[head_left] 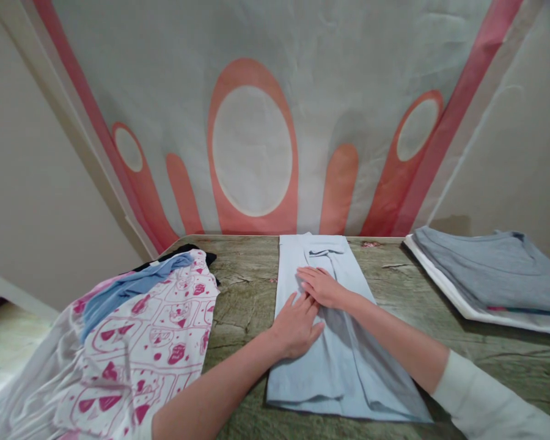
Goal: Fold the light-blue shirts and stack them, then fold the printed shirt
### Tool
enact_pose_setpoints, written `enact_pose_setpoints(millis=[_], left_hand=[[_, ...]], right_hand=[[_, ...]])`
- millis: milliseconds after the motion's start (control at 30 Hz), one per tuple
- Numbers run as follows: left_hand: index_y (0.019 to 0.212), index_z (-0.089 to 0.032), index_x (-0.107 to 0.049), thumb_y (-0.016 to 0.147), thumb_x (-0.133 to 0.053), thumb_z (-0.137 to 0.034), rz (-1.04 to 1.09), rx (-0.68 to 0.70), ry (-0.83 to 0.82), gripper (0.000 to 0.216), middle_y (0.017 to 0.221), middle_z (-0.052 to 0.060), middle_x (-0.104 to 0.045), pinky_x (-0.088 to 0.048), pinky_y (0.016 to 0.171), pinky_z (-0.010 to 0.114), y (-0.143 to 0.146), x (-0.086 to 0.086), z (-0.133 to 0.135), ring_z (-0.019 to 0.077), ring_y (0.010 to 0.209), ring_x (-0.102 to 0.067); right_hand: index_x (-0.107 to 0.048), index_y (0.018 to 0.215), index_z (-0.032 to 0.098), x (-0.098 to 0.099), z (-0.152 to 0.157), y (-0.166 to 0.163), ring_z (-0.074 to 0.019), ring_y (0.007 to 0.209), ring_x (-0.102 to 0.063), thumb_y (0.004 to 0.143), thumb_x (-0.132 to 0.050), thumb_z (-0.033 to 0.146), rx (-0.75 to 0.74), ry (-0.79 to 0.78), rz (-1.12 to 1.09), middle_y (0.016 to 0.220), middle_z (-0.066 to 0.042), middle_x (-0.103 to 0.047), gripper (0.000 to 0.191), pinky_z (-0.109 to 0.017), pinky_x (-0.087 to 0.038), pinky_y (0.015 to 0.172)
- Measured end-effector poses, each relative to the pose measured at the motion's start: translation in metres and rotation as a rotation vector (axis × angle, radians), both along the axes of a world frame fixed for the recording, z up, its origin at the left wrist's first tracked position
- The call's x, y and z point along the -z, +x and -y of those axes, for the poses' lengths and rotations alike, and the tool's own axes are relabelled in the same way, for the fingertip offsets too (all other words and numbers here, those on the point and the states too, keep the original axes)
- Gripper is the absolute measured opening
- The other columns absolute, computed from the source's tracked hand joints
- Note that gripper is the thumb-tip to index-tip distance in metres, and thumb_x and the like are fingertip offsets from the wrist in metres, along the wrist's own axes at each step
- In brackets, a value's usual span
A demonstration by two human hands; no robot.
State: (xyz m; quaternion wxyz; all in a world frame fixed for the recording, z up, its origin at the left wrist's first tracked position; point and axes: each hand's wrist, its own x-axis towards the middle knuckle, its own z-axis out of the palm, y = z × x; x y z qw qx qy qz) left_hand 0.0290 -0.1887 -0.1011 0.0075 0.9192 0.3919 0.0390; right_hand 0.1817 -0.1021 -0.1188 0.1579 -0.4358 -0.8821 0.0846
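Left hand (297, 330) and right hand (321, 287) lie palm-down, fingers extended, gripping nothing. On the table (242, 281), in descending size, I observe: patterned garment (165, 342), heaped left; pale-blue garment (297, 382), folded, central, beneath both hands (pressed, I judge, so the folds lie flat); grey shirt (486, 269), stacked right. The right forearm (389, 330) obstructs some cloth.

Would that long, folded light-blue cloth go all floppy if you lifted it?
Probably: the folded light-blue cloth looks soft, with creases along its middle. It may unfold if lifted by one edge, as layers show at its near end. It likely won't roll, lying flat.
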Motion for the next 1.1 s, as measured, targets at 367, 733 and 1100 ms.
enact_pose_setpoints(millis=[367, 733, 1100], left_hand=[[0.135, -0.011, -0.030, 0.094, -0.020, -0.037, 0.037, -0.003, -0.109, 0.049, 0.139, 0.012, -0.035, -0.023, 0.104, 0.039, -0.009, -0.013, -0.025, 0.0217, 0.130, -0.028], [0.139, -0.012, -0.024, 0.091, -0.021, -0.052, -0.004, -0.149, 0.031, 0.062, 0.147, 0.013, -0.017, -0.011, 0.107, 0.045, -0.030, 0.014, -0.027, 0.0274, 0.135, -0.008], [0.141, -0.018, -0.022, 0.090, -0.026, -0.054, -0.006, -0.131, -0.079, 0.062, 0.148, 0.012, -0.011, -0.013, 0.107, 0.051, -0.036, -0.006, 0.044, 0.0320, 0.135, -0.004]], right_hand=[[-0.031, 0.138, 0.014, 0.013, -0.011, 0.017, -0.0221, 0.132, -0.022, 0.092, -0.022, 0.039, 0.177, -0.011, 0.152, 0.145, -0.008, -0.026, 0.053, -0.044, -0.014, 0.106], [-0.027, 0.140, 0.019, 0.005, 0.032, 0.016, -0.0216, 0.134, -0.017, 0.091, -0.020, 0.045, 0.195, -0.014, 0.166, 0.147, -0.004, -0.024, 0.055, -0.042, -0.012, 0.107], [-0.027, 0.140, 0.020, 0.000, 0.101, 0.012, -0.0242, 0.134, -0.017, 0.091, -0.023, 0.046, 0.192, -0.036, 0.105, 0.146, -0.005, -0.023, 0.056, -0.047, -0.012, 0.108]])
